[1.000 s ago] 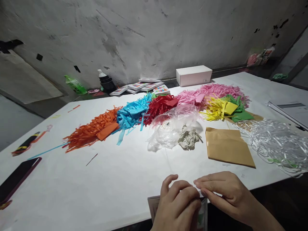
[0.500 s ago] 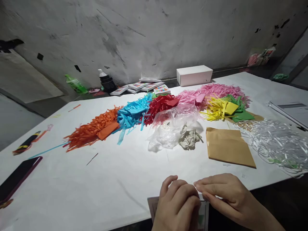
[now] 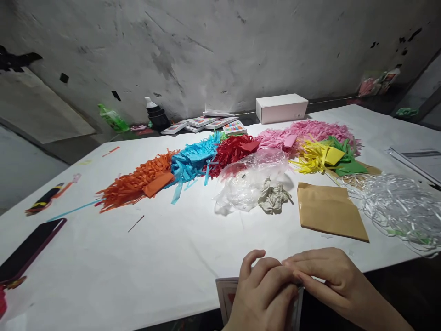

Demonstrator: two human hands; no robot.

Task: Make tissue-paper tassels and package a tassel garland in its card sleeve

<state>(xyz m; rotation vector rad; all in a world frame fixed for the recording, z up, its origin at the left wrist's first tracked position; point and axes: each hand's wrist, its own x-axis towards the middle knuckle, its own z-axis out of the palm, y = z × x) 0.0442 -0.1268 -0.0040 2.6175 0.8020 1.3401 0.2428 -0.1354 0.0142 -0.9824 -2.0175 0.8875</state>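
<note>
A flat white box with a coloured printed picture (image 3: 225,294) lies at the near table edge, mostly covered by my hands. My left hand (image 3: 267,289) lies across it, fingers curled over its far side and the index finger raised. My right hand (image 3: 327,276) has its fingers pressed together in a pinch at the box's far right edge, and its fingertips meet those of the left. What lies under the left fingers is hidden. Just beyond the hands is a brown paper envelope (image 3: 330,211).
Bundles of orange (image 3: 138,181), blue and red paper tassels, plus pink, yellow and green ones, stretch across the table. A clear plastic bag (image 3: 241,188) sits mid-table. White ribbon (image 3: 396,202) is heaped at right; a phone (image 3: 31,250) lies left. Similar flat boxes (image 3: 203,122) are piled behind.
The view has shifted slightly. My left fingers have moved right, closer to my right fingertips, and they now cover more of the box's far edge.
</note>
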